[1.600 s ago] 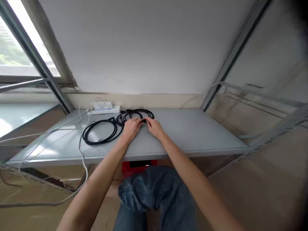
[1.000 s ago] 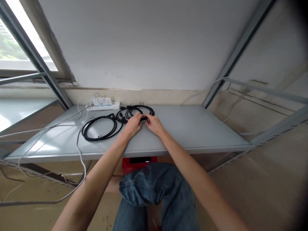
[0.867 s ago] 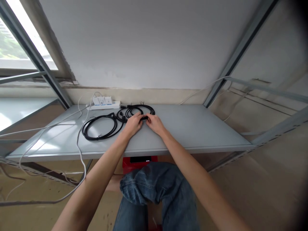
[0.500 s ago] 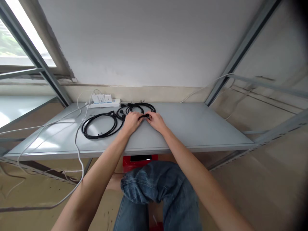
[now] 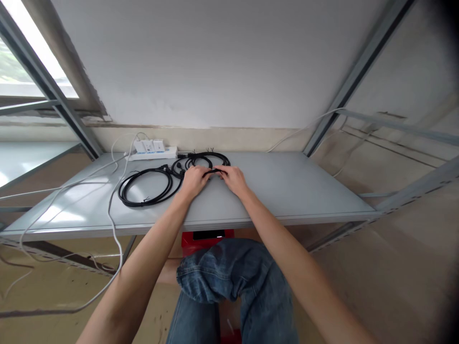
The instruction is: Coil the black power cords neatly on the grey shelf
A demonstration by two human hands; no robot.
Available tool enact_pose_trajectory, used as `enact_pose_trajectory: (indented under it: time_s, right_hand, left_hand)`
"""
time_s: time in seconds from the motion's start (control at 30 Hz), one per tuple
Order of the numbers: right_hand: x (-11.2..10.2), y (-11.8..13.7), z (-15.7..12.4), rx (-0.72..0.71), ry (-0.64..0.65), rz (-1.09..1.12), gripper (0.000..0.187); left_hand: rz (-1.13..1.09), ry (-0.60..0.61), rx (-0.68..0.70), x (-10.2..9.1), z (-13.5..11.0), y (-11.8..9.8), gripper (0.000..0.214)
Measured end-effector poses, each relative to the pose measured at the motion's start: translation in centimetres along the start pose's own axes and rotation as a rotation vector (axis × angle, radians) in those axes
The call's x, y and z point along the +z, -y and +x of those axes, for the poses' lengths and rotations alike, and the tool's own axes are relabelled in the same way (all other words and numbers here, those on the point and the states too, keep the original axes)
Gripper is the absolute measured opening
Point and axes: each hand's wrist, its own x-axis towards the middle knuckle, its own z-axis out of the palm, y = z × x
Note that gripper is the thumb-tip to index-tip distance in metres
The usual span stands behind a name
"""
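Note:
Both my hands are at the near side of a black coiled cable (image 5: 219, 155) lying toward the back of the grey shelf. My left hand (image 5: 195, 180) is closed on a short dark stretch of cable, and my right hand (image 5: 234, 178) pinches the same stretch from the other side. Part of that coil is hidden behind my fingers. A second black cable coil (image 5: 141, 203), tied with a small twist tie, lies flat to the left of my left hand. Black plugs (image 5: 179, 166) rest between the two coils.
A white power strip (image 5: 154, 155) with several white adapters (image 5: 148, 145) stands against the wall. White cords (image 5: 111, 210) trail from it over the shelf's left front edge. Metal posts (image 5: 358, 76) frame the grey shelf (image 5: 304, 191). Below sits a red stool (image 5: 188, 244) with a black device (image 5: 208, 234).
The view has shifted slightly. My hands stay close together on the cable, with small finger movements; the dark stretch between them now lies straighter.

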Motion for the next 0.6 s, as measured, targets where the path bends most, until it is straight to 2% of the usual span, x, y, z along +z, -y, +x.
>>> enact_pose_trajectory:
  time_s: [0.3,0.6]
  right_hand:
    - [-0.47,0.23,-0.28,0.009,-0.035,0.044,0.035]
    - [-0.02,0.87,-0.32,-0.158,-0.125,-0.16,0.031]
  left_hand:
    - [0.007,-0.03,0.075,-0.02,-0.18,-0.34,0.033]
    - [0.045,-0.075,0.102,0.36,-0.1,0.01,0.035]
